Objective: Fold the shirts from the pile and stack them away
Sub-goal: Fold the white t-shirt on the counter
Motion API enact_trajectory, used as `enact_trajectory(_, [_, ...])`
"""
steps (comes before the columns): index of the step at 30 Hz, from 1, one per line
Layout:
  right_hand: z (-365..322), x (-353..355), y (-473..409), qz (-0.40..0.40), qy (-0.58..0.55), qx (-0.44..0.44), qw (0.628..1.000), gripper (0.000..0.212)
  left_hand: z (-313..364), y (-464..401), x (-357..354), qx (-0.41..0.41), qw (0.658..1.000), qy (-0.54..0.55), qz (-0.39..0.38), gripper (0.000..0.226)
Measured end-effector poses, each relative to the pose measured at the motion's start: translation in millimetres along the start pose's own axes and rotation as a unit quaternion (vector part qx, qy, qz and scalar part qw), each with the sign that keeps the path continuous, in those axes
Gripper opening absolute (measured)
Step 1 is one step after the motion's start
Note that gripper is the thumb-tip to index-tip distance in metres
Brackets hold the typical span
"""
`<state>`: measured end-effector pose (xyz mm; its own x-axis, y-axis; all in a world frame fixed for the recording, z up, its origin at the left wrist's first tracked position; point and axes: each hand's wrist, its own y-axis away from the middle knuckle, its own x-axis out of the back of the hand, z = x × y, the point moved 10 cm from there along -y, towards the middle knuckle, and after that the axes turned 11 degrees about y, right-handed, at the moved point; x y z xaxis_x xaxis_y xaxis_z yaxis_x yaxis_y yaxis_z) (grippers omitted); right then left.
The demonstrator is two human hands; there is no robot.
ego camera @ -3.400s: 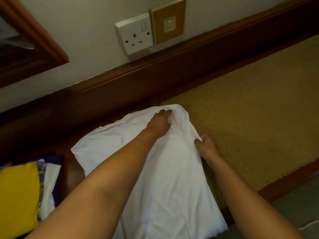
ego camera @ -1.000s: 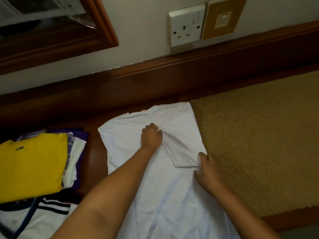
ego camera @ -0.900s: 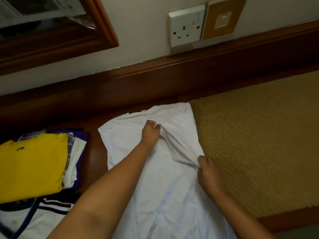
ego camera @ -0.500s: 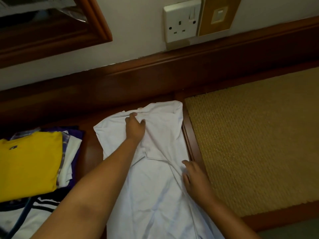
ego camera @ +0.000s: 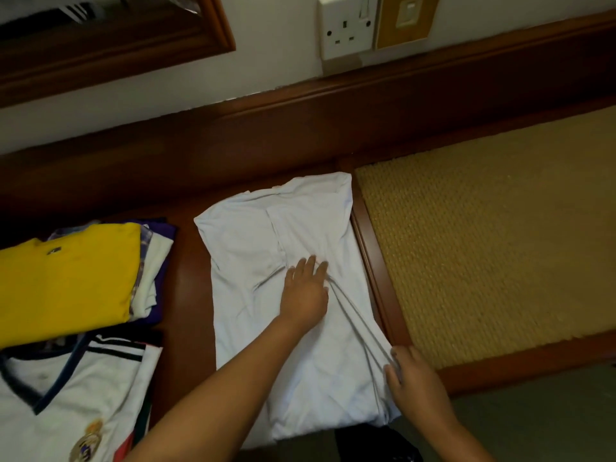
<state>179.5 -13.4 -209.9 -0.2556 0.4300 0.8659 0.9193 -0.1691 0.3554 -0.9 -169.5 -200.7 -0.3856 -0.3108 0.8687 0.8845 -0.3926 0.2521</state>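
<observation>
A plain white shirt (ego camera: 253,255) lies lengthwise on the dark wooden surface (ego camera: 181,301), its right side folded inward. My left hand (ego camera: 305,291) lies flat on the middle of it, fingers straight, pressing the fold down. My right hand (ego camera: 411,378) pinches the shirt's right edge low down, and the cloth is pulled taut between the two hands. To the left stands a stack of folded shirts with a yellow shirt (ego camera: 63,281) on top. In front of that stack lies a white football jersey (ego camera: 66,395) with dark trim and a crest.
A woven tan mat (ego camera: 493,241) in a wooden frame lies right of the shirt. A dark wooden ledge (ego camera: 300,128) runs along the wall behind. A white wall socket (ego camera: 346,26) and a framed mirror (ego camera: 110,31) hang above. A dark object (ego camera: 376,441) sits by the shirt's near hem.
The shirt's right sleeve and side have been folded inward. My left hand moved from the collar down to the middle and flattened out. My right hand slid down the right edge towards me.
</observation>
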Motion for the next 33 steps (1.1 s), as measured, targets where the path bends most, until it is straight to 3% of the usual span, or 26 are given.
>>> enact_trajectory(4, [28.0, 2.7, 44.7, 0.058, -0.073, -0.080, 0.992, 0.032, 41.9, 54.7, -13.1, -0.126, 0.992, 0.014, -0.005, 0.051])
enact_trajectory(6, [45.7, 0.5, 65.7, 0.090, -0.087, -0.124, 0.984, 0.041, 58.7, 78.0, -25.2, -0.151, 0.988, -0.007, -0.037, 0.051])
enact_trajectory(9, [61.3, -7.1, 83.7, 0.113, -0.113, -0.158, 0.974, 0.044, 76.5, 95.8, -36.4, -0.162, 0.985, -0.047, -0.048, 0.053])
enact_trajectory(12, [68.8, -18.5, 88.2, 0.139, -0.154, -0.188, 0.960, 0.032, 93.7, 100.3, -45.4, -0.175, 0.981, -0.061, -0.048, 0.057])
enact_trajectory(15, [79.8, -35.2, 92.6, 0.154, -0.240, -0.250, 0.925, 0.028, 104.4, 98.7, -51.0, -0.172, 0.981, -0.066, -0.052, 0.062])
enact_trajectory(18, [91.5, -62.5, 96.7, 0.112, -0.342, -0.298, 0.884, 0.030, 105.6, 94.2, -61.7, -0.160, 0.982, -0.068, -0.071, 0.060])
enact_trajectory(21, [96.4, -60.5, 97.0, 0.117, -0.280, -0.254, 0.918, 0.012, 100.2, 84.6, -64.7, -0.156, 0.982, -0.086, -0.071, 0.038])
enact_trajectory(24, [91.6, -42.7, 103.5, 0.158, -0.207, -0.181, 0.948, 0.014, 102.3, 81.5, -53.4, -0.159, 0.984, -0.073, -0.043, 0.020])
enact_trajectory(28, [76.1, -46.8, 108.5, 0.103, -0.281, -0.139, 0.944, 0.008, 111.5, 87.4, -39.7, -0.173, 0.983, -0.058, -0.021, 0.013])
enact_trajectory(33, [98.9, -77.8, 92.9, 0.043, -0.369, -0.264, 0.890, 0.053, 119.1, 87.1, -37.9, -0.187, 0.978, -0.073, -0.050, 0.033])
